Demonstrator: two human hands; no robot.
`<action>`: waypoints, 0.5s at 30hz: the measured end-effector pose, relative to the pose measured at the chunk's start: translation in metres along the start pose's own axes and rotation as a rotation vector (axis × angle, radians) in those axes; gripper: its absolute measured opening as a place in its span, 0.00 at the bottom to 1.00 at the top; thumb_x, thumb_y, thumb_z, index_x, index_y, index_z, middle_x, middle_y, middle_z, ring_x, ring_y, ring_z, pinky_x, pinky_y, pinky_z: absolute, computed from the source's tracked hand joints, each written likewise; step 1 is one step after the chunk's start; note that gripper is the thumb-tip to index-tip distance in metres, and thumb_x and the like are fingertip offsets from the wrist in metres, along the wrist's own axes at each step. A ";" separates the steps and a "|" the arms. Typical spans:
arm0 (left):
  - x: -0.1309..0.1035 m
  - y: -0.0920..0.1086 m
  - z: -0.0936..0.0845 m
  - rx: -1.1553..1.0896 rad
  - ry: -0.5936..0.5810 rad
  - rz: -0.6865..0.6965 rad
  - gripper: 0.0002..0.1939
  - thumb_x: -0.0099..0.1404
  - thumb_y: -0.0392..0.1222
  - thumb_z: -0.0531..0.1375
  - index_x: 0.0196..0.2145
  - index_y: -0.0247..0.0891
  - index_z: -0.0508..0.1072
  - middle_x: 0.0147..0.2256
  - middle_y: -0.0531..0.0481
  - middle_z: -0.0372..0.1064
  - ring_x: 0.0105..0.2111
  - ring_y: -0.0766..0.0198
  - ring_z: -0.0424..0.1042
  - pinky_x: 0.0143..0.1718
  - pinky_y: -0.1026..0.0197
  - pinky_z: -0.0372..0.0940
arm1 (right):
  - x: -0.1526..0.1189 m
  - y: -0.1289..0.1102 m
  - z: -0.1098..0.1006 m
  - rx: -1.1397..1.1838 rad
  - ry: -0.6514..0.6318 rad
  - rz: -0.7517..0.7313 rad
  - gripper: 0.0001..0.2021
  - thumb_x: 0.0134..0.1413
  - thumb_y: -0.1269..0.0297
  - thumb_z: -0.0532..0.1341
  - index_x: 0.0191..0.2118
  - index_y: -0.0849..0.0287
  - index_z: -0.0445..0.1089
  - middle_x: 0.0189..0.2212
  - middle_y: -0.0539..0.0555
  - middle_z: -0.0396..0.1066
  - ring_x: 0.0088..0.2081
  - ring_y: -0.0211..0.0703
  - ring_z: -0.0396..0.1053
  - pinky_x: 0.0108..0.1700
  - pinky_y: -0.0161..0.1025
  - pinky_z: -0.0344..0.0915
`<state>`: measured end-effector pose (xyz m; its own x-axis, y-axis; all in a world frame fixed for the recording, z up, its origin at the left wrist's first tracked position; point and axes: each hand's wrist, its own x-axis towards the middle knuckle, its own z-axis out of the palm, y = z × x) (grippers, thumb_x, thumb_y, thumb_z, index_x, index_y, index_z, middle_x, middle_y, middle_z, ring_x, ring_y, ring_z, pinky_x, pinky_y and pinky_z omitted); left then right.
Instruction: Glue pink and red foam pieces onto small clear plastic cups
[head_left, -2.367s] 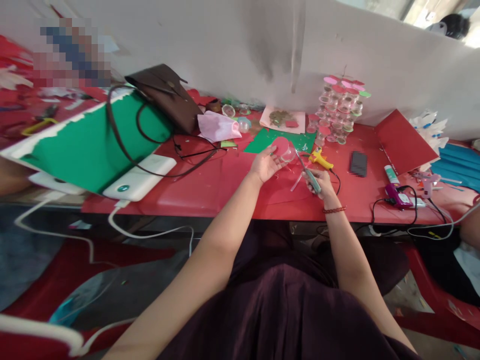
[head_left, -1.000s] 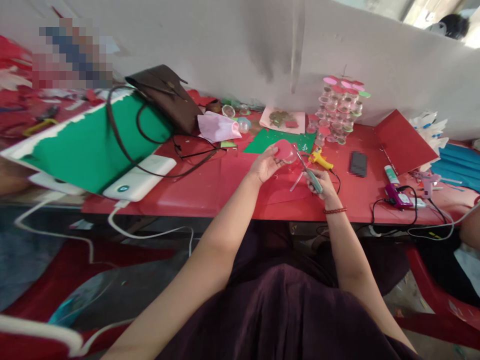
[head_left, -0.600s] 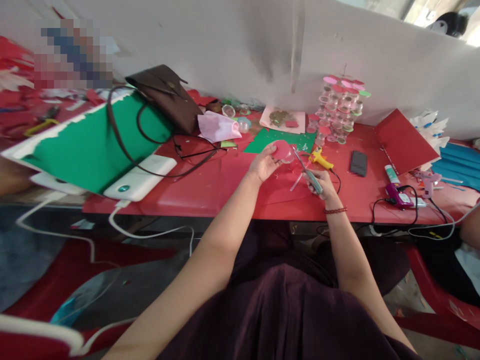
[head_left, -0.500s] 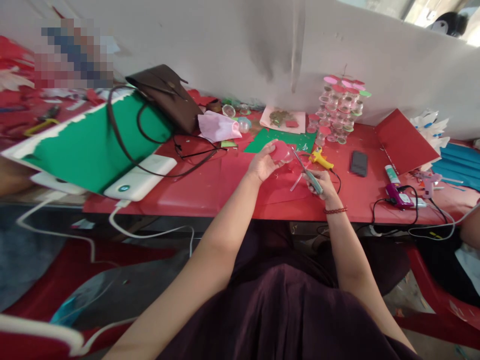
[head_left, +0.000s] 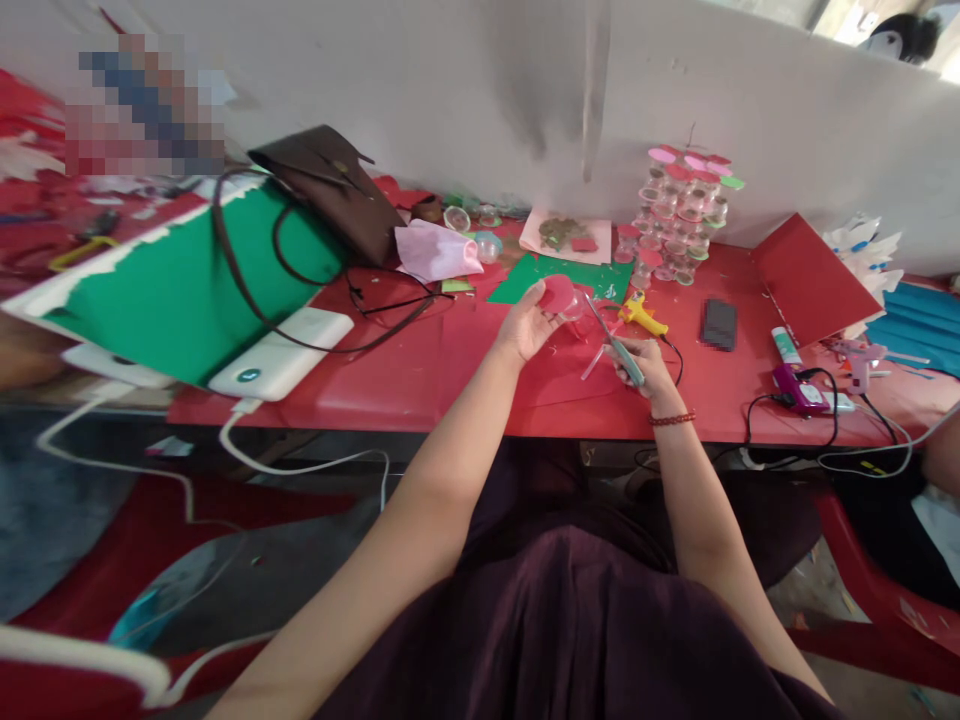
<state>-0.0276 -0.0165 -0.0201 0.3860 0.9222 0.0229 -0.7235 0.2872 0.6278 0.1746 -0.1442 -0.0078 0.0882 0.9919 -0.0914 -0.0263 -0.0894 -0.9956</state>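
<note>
My left hand (head_left: 525,328) is closed round a small clear plastic cup (head_left: 574,304) topped with a red paper disc (head_left: 557,294). The cup is tilted on its side, and the disc faces me. In my right hand (head_left: 643,365) is a pair of scissors (head_left: 624,355) with grey-green handles. Their blades point up and left, close beside the cup's disc edge; whether they touch it I cannot tell. Below the hands lies a red paper sheet (head_left: 510,370), with a clear glue stick (head_left: 592,362) near the scissors.
A yellow glue gun (head_left: 645,314) and a phone (head_left: 718,325) lie to the right. Behind stands a stack of paper-topped cups (head_left: 679,215). Leftward are a brown bag (head_left: 330,190), a white power bank (head_left: 281,355) and a green board (head_left: 187,270). A purple adapter (head_left: 801,392) trails cables.
My left hand has tipped the cup slightly, so the red disc shows a little rounder. The right hand and scissors stay nearly in place.
</note>
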 end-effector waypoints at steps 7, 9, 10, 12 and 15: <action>-0.006 0.000 0.007 -0.027 0.002 -0.091 0.13 0.58 0.40 0.73 0.41 0.41 0.77 0.37 0.50 0.83 0.43 0.57 0.82 0.53 0.50 0.76 | 0.000 0.000 0.000 0.004 0.034 -0.004 0.31 0.32 0.44 0.80 0.41 0.61 0.80 0.16 0.41 0.64 0.14 0.28 0.58 0.14 0.28 0.50; -0.007 0.001 0.010 -0.030 0.009 -0.075 0.12 0.59 0.40 0.72 0.41 0.40 0.78 0.37 0.50 0.83 0.42 0.58 0.82 0.51 0.53 0.77 | 0.000 0.000 0.000 0.012 0.045 -0.010 0.32 0.32 0.45 0.80 0.42 0.62 0.79 0.16 0.40 0.64 0.14 0.28 0.58 0.14 0.28 0.50; -0.007 0.001 0.011 -0.028 0.010 -0.071 0.12 0.59 0.40 0.72 0.41 0.40 0.78 0.37 0.49 0.83 0.42 0.58 0.82 0.50 0.54 0.77 | 0.000 -0.001 0.000 0.015 0.047 -0.012 0.32 0.31 0.45 0.80 0.41 0.62 0.79 0.16 0.41 0.64 0.14 0.28 0.58 0.14 0.28 0.50; -0.008 0.000 0.012 -0.025 0.005 -0.062 0.12 0.59 0.39 0.71 0.41 0.39 0.78 0.38 0.49 0.83 0.42 0.59 0.82 0.49 0.55 0.77 | 0.000 -0.001 -0.001 0.016 0.038 -0.014 0.32 0.31 0.45 0.80 0.41 0.61 0.79 0.17 0.41 0.65 0.15 0.28 0.58 0.14 0.28 0.50; -0.009 -0.001 0.012 -0.012 -0.017 -0.050 0.12 0.58 0.38 0.72 0.41 0.38 0.78 0.39 0.49 0.84 0.41 0.60 0.82 0.48 0.56 0.77 | 0.000 -0.002 -0.003 0.017 0.016 -0.014 0.30 0.33 0.45 0.79 0.40 0.60 0.78 0.17 0.41 0.66 0.15 0.28 0.58 0.15 0.28 0.51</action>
<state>-0.0240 -0.0282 -0.0114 0.4315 0.9021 0.0055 -0.7099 0.3358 0.6192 0.1772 -0.1442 -0.0060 0.1042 0.9915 -0.0780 -0.0417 -0.0740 -0.9964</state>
